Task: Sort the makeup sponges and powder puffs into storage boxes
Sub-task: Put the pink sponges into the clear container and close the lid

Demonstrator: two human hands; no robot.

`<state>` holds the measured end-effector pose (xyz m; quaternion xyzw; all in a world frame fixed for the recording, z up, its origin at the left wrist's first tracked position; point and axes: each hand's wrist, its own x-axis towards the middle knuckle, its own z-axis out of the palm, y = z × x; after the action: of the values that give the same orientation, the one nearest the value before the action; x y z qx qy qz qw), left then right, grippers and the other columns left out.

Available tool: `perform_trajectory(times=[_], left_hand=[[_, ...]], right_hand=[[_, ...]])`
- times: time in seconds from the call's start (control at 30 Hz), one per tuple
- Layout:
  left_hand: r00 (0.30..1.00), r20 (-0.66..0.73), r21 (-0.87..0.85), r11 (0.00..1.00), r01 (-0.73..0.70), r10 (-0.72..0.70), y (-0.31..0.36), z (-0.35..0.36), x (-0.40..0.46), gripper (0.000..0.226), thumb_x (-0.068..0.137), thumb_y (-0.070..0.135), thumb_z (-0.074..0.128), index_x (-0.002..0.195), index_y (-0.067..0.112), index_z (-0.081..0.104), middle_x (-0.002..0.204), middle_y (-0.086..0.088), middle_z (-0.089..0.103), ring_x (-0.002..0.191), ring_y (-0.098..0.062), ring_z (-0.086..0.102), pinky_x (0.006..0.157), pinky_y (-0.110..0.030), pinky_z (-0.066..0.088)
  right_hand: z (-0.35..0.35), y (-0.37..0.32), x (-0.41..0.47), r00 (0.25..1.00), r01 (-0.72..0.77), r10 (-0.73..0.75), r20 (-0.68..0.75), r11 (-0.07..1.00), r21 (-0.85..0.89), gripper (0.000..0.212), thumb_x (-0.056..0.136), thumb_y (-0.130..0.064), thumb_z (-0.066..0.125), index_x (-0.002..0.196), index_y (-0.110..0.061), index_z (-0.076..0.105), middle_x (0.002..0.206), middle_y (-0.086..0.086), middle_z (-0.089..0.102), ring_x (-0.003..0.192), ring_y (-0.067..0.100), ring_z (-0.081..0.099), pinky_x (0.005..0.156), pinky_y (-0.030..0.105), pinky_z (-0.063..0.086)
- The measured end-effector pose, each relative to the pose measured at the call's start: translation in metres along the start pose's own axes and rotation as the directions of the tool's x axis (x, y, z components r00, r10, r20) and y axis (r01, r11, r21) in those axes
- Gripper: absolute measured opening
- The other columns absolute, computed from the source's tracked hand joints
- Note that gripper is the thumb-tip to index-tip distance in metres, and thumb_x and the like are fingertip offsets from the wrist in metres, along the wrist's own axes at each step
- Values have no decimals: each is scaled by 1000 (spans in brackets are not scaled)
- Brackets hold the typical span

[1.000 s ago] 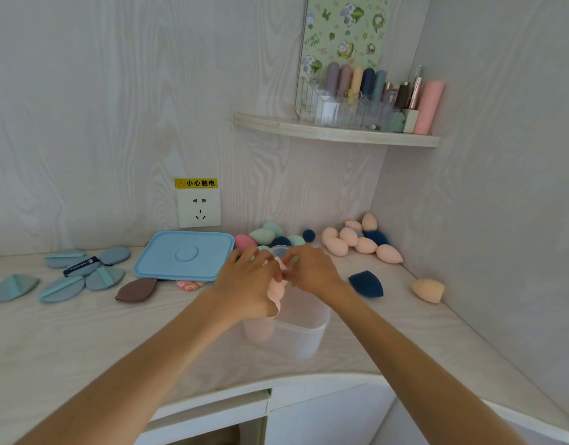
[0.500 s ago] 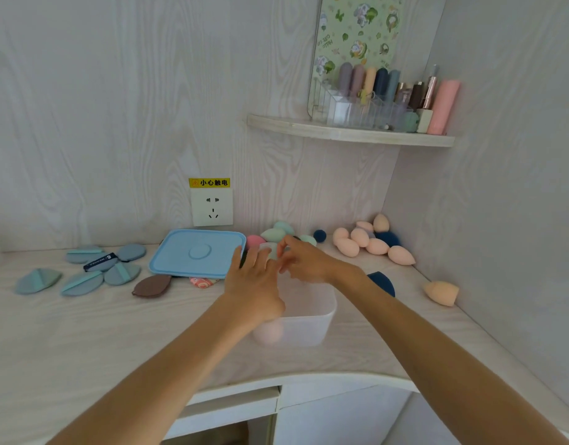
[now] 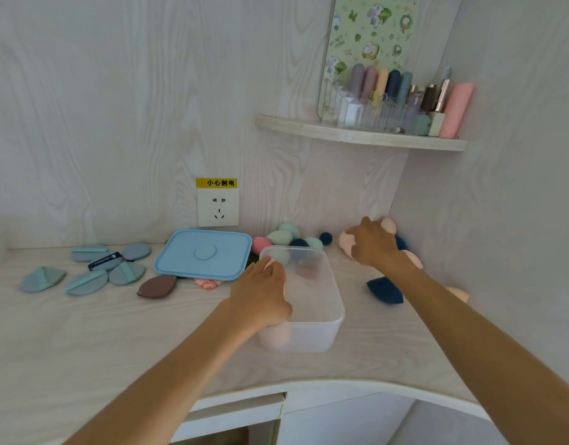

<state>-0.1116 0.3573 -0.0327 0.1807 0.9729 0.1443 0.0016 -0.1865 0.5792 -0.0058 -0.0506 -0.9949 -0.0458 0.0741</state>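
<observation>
head view: left hand (image 3: 263, 295) rests on the near-left rim of the clear storage box (image 3: 320, 329), fingers loosely curled over its edge, gripping it. right hand (image 3: 374, 244) lies over the peach makeup sponges (image 3: 346, 243) by the corner; whether its fingers clasp one i cannot tell. blue-grey powder puffs (image 3: 87, 282) lie far left beside the blue lid (image 3: 203, 254).
</observation>
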Motion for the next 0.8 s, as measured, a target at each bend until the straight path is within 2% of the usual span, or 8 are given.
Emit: perform_trajectory(times=[0.1,0.2,0.33,0.4,0.47,0.57,0.67,0.8], left_hand=[[1000,-16,31,1000,-1,2,3,-1,0,48,82,22,57,127,14,41,131,-2,41,123,-21,38,101,-29,32],[1000,-14,66,998,-9,10,4,-2,-1,49,84,20,55,130,13,39,136,-3,41,128,-21,35,109,-30,25],[1000,-2,90,996,-6,6,3,-3,-3,50,85,20,53,132,13,38,139,-3,40,131,-20,33,114,-32,20],[1000,-9,96,995,-7,8,4,-3,-4,50,85,22,52,132,14,38,138,-3,40,131,-20,32,114,-32,19],[1000,-20,101,995,-7,9,6,-3,-3,50,86,23,52,133,14,38,138,-2,41,132,-20,32,115,-31,17],[1000,-24,139,990,-10,13,6,-3,-2,48,86,23,51,132,13,38,138,-2,41,134,-19,30,117,-32,11],[1000,-11,157,988,0,2,6,-4,-3,47,85,22,51,129,13,40,135,-2,42,135,-18,29,118,-32,5],[1000,-11,172,985,22,-20,6,-5,-4,46,84,24,52,127,13,41,133,-3,48,130,-20,36,114,-32,15]], right_hand=[[19,4,0,1000,1,0,17,995,-99,40,91,-11,53,131,-10,49,131,10,39,116,25,45,74,29,38],[27,5,0,998,20,-22,-59,999,-35,36,90,-6,52,126,-8,47,130,11,42,112,25,48,72,28,37],[35,3,-7,996,37,-33,-86,998,51,40,90,-4,52,128,-3,40,125,14,51,109,26,53,82,32,47],[22,0,-9,986,7,38,-160,962,273,44,91,-6,52,133,-3,37,126,15,52,108,28,55,81,33,47],[-4,-11,-15,963,17,140,-229,820,572,43,91,-14,57,131,-7,43,124,10,55,106,25,57,81,32,47],[-40,-36,-37,979,128,45,-201,633,764,38,82,-22,69,118,-15,58,110,-3,60,91,17,60,81,32,51],[-46,-62,-61,988,129,-154,-12,781,611,34,80,-20,71,112,-13,62,103,0,61,86,18,59,79,28,49],[-32,-87,-66,991,102,-126,48,931,351,4,86,-12,56,86,-8,55,88,8,56,96,27,57,67,30,37]])
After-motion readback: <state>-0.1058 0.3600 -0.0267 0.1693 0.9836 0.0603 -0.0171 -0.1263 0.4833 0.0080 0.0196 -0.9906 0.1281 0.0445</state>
